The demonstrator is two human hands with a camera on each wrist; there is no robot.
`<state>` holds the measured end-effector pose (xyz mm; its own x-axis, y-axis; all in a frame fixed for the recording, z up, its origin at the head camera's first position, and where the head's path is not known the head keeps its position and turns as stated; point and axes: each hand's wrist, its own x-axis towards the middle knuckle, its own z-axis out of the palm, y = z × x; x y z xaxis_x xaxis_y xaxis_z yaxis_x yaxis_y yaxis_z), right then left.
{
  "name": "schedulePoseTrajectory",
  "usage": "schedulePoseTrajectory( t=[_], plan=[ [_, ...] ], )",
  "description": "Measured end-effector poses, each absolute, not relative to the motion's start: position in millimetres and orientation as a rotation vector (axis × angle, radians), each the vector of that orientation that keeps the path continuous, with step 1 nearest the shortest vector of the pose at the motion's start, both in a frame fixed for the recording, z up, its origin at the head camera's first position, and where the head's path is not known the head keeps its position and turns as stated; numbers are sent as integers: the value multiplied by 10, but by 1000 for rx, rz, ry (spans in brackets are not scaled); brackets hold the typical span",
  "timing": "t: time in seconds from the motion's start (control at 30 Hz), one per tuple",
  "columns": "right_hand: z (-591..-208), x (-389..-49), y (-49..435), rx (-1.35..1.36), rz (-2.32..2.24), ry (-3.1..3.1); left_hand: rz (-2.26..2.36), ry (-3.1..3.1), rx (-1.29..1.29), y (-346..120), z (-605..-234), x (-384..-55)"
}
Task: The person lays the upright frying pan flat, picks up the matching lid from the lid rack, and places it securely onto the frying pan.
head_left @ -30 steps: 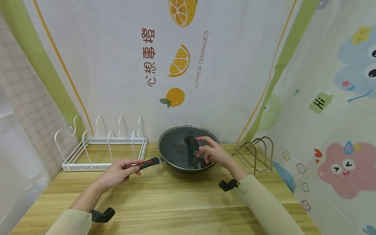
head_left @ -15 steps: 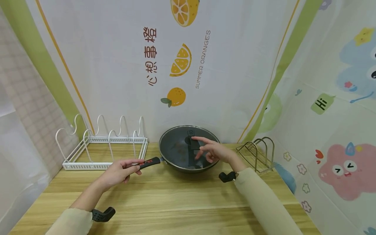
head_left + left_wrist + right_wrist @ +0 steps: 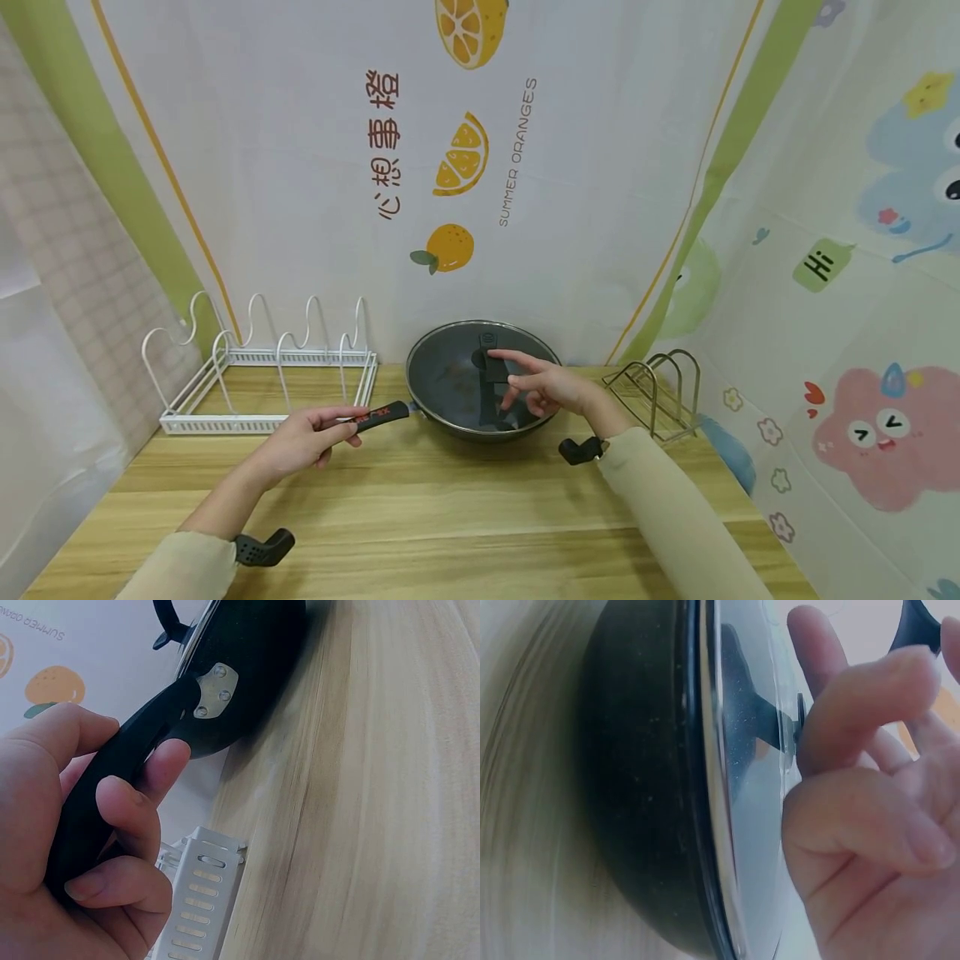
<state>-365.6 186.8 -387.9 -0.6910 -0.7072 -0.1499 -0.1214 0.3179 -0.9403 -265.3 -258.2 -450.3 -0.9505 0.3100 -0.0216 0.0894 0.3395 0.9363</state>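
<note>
A dark wok (image 3: 480, 435) stands on the wooden table against the back curtain, covered by a glass lid (image 3: 450, 379) with a metal rim. My left hand (image 3: 311, 440) grips the wok's black handle (image 3: 124, 761), its fingers curled round it in the left wrist view. Over the lid, my right hand (image 3: 547, 385) has its index finger and thumb at the black lid handle (image 3: 495, 367) and appears to pinch it. Its other fingers curl loosely above the glass (image 3: 754, 847). The exact contact is partly hidden in the right wrist view.
On the left, a white wire rack (image 3: 225, 427) with tall curved dividers stands close behind my left hand. A small gold wire rack (image 3: 652, 400) is at the right, beyond my right hand. The printed curtain (image 3: 600, 208) borders the table at the back.
My right hand has moved slightly left and its index finger now reaches across the lid handle. The left hand still holds the wok handle. Little differs over the last half second.
</note>
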Motion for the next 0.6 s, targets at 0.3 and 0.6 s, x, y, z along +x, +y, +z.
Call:
schedulePoseTrajectory(
  t=[0.3,0.6],
  plan=[
    [-3872,-3652,1787,-783,-1322,2296,1661,2403,347,-2584,-4507,-2648],
    [-3910,-3690,1783,-942,-1277,2331,1668,2392,353,-2586,-4508,-2650]
  ],
)
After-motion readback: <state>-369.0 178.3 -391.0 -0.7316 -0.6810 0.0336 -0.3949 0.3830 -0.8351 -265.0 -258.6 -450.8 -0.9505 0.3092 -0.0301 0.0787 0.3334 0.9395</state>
